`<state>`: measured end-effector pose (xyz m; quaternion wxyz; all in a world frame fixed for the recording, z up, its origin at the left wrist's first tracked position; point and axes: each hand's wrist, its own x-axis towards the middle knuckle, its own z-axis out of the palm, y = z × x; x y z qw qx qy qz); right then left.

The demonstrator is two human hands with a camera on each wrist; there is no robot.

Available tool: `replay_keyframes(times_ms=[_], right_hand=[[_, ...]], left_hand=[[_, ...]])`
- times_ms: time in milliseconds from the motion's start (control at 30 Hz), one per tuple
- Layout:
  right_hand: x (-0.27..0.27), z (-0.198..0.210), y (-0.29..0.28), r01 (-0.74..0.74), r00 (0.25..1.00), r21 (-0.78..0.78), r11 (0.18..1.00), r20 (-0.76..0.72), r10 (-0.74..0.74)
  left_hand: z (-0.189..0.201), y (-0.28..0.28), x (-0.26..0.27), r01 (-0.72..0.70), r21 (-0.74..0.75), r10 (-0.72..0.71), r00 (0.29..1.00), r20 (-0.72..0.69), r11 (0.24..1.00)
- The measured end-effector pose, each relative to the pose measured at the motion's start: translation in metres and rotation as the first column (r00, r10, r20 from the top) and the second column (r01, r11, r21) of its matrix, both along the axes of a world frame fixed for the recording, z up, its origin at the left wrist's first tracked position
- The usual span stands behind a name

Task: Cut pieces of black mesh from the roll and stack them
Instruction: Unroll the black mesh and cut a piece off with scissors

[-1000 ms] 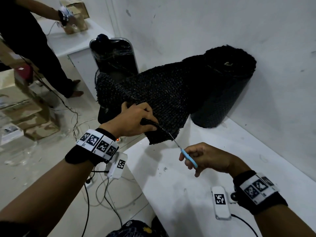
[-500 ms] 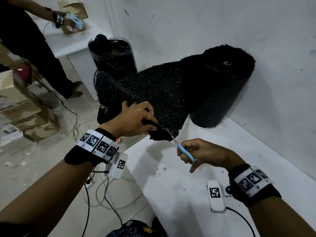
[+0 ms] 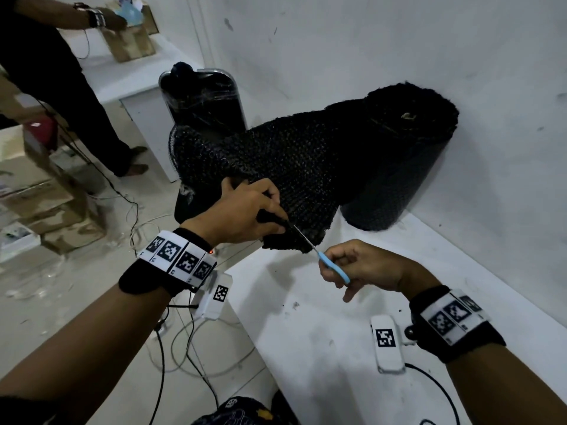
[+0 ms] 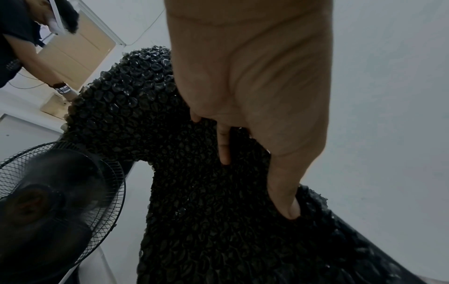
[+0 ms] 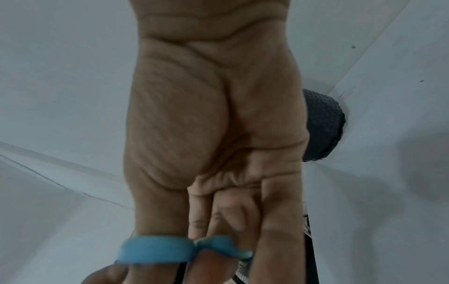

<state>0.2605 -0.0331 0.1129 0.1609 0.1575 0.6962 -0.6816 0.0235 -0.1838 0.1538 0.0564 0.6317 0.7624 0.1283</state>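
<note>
A thick roll of black mesh stands on the white table against the wall, its loose sheet drawn out to the left. My left hand grips the sheet's near edge; in the left wrist view its fingers dig into the mesh. My right hand holds blue-handled scissors, whose blades reach into the mesh edge right beside the left thumb. In the right wrist view the blue loops sit round my fingers, and the roll shows behind the hand.
A black plastic-wrapped bundle stands behind the mesh. A standing fan is below left of the table. Another person works at a cardboard box on a far table. Cartons and cables lie on the floor.
My right hand has pushed the scissors up and left, further into the mesh edge. The left hand has kept its grip on the sheet.
</note>
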Motion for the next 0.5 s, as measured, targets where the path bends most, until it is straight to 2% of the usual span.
replay_keyframes(times_ms=[233,500], right_hand=[[-0.003,0.006,0.003,0.052,0.998,-0.017,0.998,0.037,-0.052],[-0.004,0.011,0.011,-0.001,1.000,0.042,0.999,0.031,0.000]], left_hand=[[-0.001,0.002,0.003,0.012,0.030,-0.012,1.000,-0.001,0.999],[0.001,0.004,0.003,-0.005,0.036,0.005,1.000,0.021,0.999]])
